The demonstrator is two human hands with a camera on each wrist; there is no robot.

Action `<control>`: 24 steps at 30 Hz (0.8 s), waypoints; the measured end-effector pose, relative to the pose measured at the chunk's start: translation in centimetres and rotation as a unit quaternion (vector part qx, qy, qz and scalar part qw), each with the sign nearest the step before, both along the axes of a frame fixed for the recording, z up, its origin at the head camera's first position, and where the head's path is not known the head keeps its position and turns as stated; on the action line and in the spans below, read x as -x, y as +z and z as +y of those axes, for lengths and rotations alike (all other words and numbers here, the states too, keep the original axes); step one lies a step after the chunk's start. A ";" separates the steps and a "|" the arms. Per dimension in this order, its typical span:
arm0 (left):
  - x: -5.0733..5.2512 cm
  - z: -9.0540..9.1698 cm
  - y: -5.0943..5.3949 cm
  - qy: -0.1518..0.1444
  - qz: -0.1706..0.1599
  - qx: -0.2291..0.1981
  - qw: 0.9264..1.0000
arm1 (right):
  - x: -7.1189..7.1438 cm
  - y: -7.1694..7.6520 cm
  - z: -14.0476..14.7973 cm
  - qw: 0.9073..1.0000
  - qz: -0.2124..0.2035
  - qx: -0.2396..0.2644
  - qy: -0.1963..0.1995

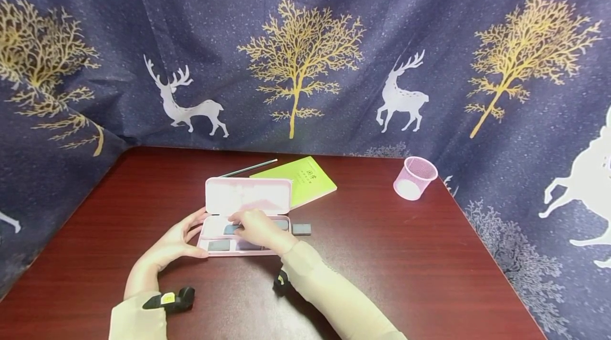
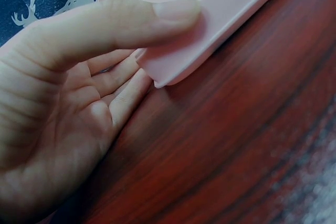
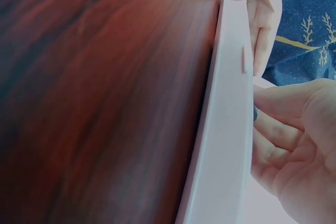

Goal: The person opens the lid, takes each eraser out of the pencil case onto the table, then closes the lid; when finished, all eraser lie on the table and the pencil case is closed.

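A pink pencil case [image 1: 202,234] lies on the table with its lid [image 1: 248,197] raised. My left hand [image 1: 174,239] holds the case's left end, thumb on the front corner and fingers behind, as the left wrist view [image 2: 79,82] also shows. My right hand [image 1: 260,227] reaches into the case, its fingertips pinching a small blue object [image 1: 231,229], mostly hidden by the fingers; in the right wrist view only a dark bit of it [image 3: 255,113] shows. A grey block [image 1: 219,245] sits in the front left compartment. Another grey block [image 1: 302,229] lies just right of the case.
Behind the case lie a yellow-green booklet [image 1: 312,183] and a thin green pencil [image 1: 248,168]. A pink mesh pen cup [image 1: 414,178] stands at the back right of the dark red table [image 1: 382,255]. A blue patterned cloth [image 1: 334,117] hangs behind.
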State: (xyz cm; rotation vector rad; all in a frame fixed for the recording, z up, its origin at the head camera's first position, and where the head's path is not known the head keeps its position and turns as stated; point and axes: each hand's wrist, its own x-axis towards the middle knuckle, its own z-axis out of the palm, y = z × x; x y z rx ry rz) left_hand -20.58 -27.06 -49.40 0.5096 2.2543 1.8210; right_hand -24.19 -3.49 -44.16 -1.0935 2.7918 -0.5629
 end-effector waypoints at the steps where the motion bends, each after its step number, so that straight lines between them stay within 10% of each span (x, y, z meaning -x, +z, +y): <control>1: 0.0 0.0 0.0 0.000 0.000 0.000 1.000 | 0.0 0.0 0.0 1.000 -0.001 0.000 -0.001; 24: -0.1 0.0 0.1 0.005 -0.001 0.002 1.000 | 0.1 -0.1 -0.3 0.999 -0.018 0.001 -0.036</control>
